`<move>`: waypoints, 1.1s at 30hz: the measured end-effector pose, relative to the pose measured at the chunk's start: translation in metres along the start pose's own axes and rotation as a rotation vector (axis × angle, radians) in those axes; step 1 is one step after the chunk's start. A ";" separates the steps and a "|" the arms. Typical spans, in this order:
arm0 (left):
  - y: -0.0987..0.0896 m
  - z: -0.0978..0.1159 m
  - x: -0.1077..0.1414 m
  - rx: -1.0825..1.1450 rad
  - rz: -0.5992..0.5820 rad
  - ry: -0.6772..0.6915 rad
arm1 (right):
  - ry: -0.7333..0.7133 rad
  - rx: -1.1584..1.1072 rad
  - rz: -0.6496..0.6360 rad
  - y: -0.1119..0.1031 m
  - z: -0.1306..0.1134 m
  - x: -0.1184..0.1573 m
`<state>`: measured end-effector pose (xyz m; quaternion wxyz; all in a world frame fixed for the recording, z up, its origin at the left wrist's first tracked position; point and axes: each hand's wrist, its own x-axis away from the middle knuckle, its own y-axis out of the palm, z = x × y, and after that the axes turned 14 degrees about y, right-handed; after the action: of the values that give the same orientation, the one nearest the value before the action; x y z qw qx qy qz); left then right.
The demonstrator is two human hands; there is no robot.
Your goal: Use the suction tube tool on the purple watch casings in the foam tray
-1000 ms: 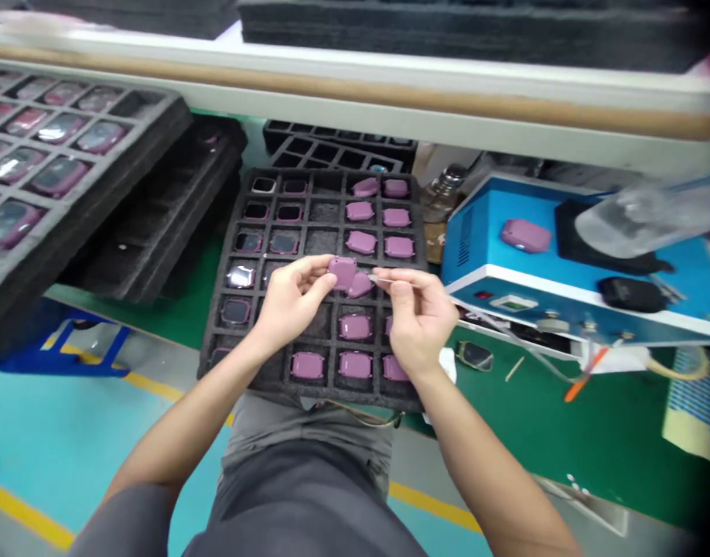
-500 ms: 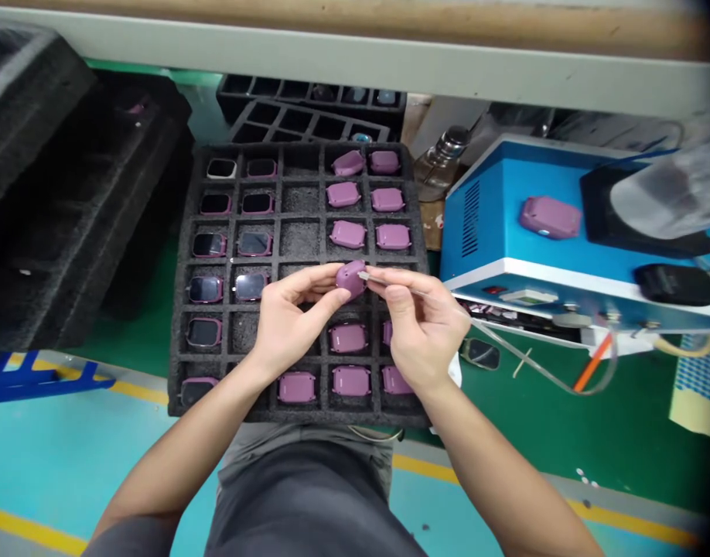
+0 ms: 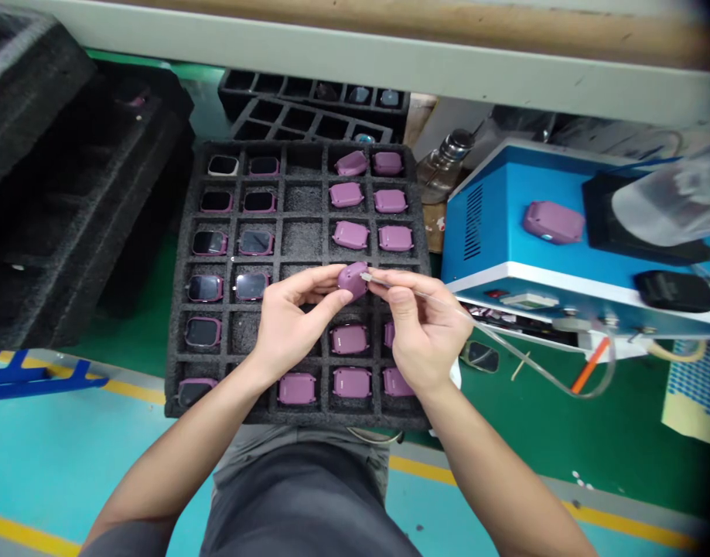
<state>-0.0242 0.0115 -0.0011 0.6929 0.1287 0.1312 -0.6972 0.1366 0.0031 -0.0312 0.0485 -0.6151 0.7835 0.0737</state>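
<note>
My left hand (image 3: 291, 321) pinches a small purple watch case (image 3: 353, 280) by its sides above the middle of a black foam tray (image 3: 175, 394). My right hand (image 3: 424, 333) holds a thin clear tube (image 3: 509, 348) with a metal tip, and that tip touches the right side of the case. Several purple cases sit in the tray's right and lower cells, and several dark-screened watch bodies fill its left cells. Both hands hide the cells beneath them.
A blue machine (image 3: 476, 232) stands to the right, with a purple case (image 3: 553, 223) and a black pad (image 3: 674, 291) on top. A glass bottle (image 3: 445, 166) stands behind it. Stacked foam trays (image 3: 70, 155) lie left, on a green mat (image 3: 134, 294).
My view has swung, so the tray now sits more centrally. My hands have come closer together, and the tube's tip has reached the purple case.
</note>
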 end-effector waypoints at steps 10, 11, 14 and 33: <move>0.001 0.000 0.000 0.001 -0.001 0.009 | 0.002 -0.018 -0.008 0.000 -0.001 0.000; 0.001 0.000 0.001 -0.002 -0.001 0.011 | 0.005 -0.023 -0.010 0.000 -0.001 0.000; 0.001 0.000 0.000 -0.015 0.002 0.014 | 0.016 -0.035 -0.021 0.000 -0.001 0.000; -0.002 -0.001 -0.008 -0.178 0.018 0.011 | 0.047 -0.125 -0.096 0.007 -0.003 -0.014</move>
<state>-0.0266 0.0196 0.0012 0.7071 0.0716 0.1955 -0.6758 0.1337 0.0176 -0.0253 -0.0049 -0.6552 0.7480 0.1056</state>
